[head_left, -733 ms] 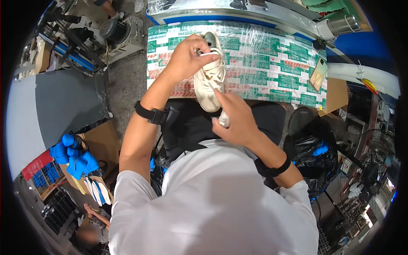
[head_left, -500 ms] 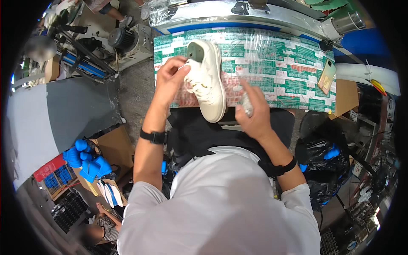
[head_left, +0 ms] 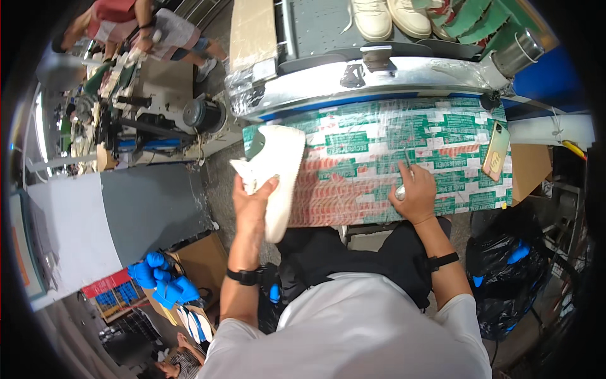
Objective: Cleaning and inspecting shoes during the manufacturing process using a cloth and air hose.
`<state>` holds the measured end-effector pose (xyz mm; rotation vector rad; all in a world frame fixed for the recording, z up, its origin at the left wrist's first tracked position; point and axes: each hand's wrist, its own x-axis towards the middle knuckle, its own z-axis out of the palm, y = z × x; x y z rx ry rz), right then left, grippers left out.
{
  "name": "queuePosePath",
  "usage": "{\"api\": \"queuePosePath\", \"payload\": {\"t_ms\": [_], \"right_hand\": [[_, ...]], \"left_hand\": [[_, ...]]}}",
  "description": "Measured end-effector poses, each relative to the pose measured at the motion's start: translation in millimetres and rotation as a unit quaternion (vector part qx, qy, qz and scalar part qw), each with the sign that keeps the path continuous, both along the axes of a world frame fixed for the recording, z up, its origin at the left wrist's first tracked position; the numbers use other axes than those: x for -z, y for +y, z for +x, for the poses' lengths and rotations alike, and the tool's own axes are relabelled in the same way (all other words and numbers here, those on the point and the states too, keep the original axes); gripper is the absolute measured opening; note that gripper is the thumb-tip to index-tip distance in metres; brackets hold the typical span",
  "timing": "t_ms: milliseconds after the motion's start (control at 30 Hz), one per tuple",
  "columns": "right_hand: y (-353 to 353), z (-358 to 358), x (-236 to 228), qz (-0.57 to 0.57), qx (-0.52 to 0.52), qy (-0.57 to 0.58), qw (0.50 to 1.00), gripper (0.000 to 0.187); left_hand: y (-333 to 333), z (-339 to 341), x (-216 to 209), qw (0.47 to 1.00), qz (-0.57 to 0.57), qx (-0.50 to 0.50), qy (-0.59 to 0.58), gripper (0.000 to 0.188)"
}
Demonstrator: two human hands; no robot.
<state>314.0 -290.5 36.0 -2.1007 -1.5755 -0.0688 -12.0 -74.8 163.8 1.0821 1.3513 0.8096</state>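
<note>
The left hand is clamped on a cream-white, green-lined low sneaker, held tilted at the left end of a table covered in green-and-white printed tape, its toe past the near edge. Well apart from it, the right hand grips a slim tool with a rounded, pale handle. Farther right lies a gold-backed smartphone; beyond a silvery metal rail stand cream-coloured laced shoes.
</note>
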Motion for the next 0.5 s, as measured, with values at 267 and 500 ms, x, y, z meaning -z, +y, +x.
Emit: {"api": "queuePosePath", "payload": {"t_ms": [267,500], "right_hand": [[-6,1,-6,0.01,0.001,0.027,1.0,0.049],[-7,3,-7,0.02,0.016,0.059,0.998,0.052]], "left_hand": [[239,105,-83,0.847,0.383,0.294,0.223,0.091],[423,186,-25,0.708,0.309,0.392,0.5,0.082]]}}
